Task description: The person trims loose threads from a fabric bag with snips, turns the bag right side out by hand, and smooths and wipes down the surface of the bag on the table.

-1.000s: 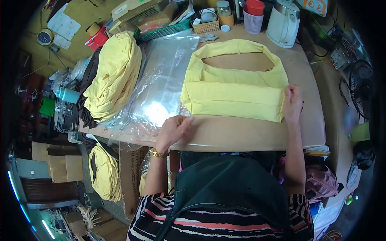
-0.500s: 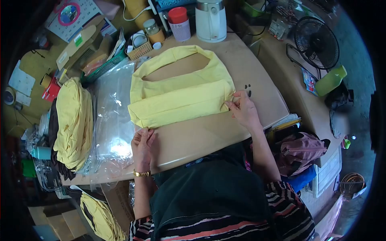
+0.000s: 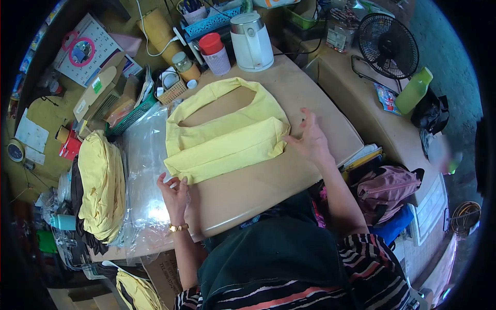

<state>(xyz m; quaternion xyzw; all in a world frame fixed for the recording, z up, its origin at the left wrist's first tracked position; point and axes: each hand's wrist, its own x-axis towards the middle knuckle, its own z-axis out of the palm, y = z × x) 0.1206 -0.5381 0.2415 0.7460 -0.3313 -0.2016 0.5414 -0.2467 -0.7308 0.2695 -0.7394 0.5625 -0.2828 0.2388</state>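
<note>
A yellow cloth bag (image 3: 227, 152) lies flat on the brown table (image 3: 248, 199), its strap looped toward the back and its folded base toward me. My left hand (image 3: 174, 194) is at the bag's lower left corner, fingers apart and curled; whether a fingertip touches the cloth I cannot tell. Just off the bag's right end, my right hand (image 3: 311, 140) is raised with thumb and fingers spread, holding nothing. Clear plastic sheets (image 3: 147, 170) lie on the table left of the bag.
A pile of yellow cloth (image 3: 101, 186) sits at the table's left edge. Behind are a white kettle (image 3: 251, 44), a purple cup (image 3: 217, 61), a jar (image 3: 185, 66) and a green basket (image 3: 132, 116). A fan (image 3: 388, 45) and green bottle (image 3: 415, 90) stand right.
The view has turned and shifted, so the bag appears tilted. My right hand has let go of the bag's right end and opened. My left hand's fingers have spread at the left corner.
</note>
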